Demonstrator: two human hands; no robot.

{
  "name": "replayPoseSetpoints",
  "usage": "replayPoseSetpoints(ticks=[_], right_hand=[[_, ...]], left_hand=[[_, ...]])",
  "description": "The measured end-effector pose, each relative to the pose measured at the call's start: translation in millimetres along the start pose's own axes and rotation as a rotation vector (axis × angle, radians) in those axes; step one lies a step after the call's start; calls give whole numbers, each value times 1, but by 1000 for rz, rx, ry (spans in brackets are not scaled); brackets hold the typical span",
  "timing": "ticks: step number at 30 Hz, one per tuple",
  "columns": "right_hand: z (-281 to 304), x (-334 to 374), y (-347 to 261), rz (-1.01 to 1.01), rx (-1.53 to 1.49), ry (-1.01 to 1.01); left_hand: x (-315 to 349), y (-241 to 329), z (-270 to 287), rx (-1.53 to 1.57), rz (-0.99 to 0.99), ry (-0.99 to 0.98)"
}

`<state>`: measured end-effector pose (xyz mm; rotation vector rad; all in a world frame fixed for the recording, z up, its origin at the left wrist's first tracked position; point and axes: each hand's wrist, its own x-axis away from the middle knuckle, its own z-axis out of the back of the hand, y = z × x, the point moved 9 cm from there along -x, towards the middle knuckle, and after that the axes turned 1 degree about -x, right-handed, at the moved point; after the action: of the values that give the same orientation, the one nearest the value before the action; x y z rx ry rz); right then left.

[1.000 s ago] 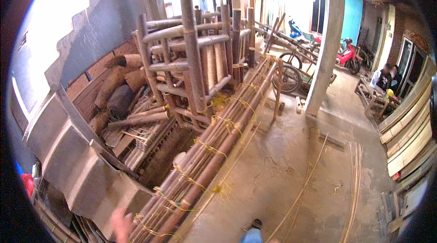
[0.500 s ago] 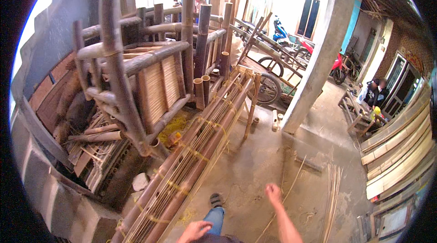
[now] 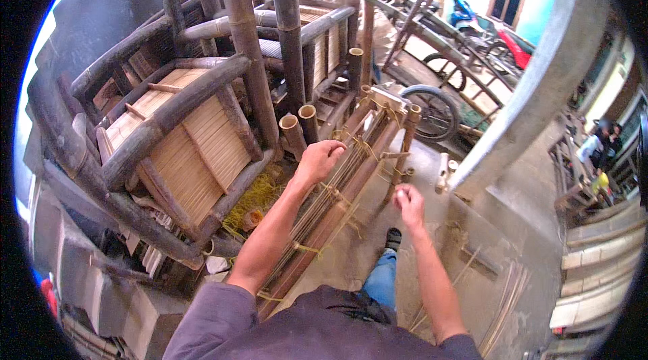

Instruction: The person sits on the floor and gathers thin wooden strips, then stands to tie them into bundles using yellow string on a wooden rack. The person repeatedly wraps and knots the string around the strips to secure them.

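Observation:
A long, low bamboo rack (image 3: 337,222) runs away from me, with thin bamboo strips (image 3: 331,198) laid along it and yellow ties (image 3: 307,248) across. My left hand (image 3: 320,163) is over its far part, fingers curled and closed, with nothing visible in them. Whether it touches the strips I cannot tell. To the right of the rack, above the floor, my right hand (image 3: 410,205) is loosely closed too, with no object showing. My foot in a dark sandal (image 3: 393,238) stands on the floor beside the rack.
Dark bamboo chairs (image 3: 169,130) with woven panels crowd the left. A concrete pillar (image 3: 520,97) rises on the right, near a wheeled cart (image 3: 432,114). Thin sticks (image 3: 503,309) lie on the floor; split bamboo (image 3: 601,259) is stacked at far right. People (image 3: 597,147) sit beyond.
I have come forward along the rack. My left hand has gone from low by my leg to above the strips, and my right hand has risen too. The view has swung left.

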<state>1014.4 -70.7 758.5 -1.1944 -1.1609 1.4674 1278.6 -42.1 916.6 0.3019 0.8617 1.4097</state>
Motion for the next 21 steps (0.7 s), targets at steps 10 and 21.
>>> replayPoseSetpoints(ticks=[10, 21], right_hand=[[-125, -204, -10, -572, -1173, -222], [-70, -241, 46, -185, -227, -590]], left_hand=[[-1, -62, -62, 144, 548, -102], [-41, -63, -69, -306, 513, 180]])
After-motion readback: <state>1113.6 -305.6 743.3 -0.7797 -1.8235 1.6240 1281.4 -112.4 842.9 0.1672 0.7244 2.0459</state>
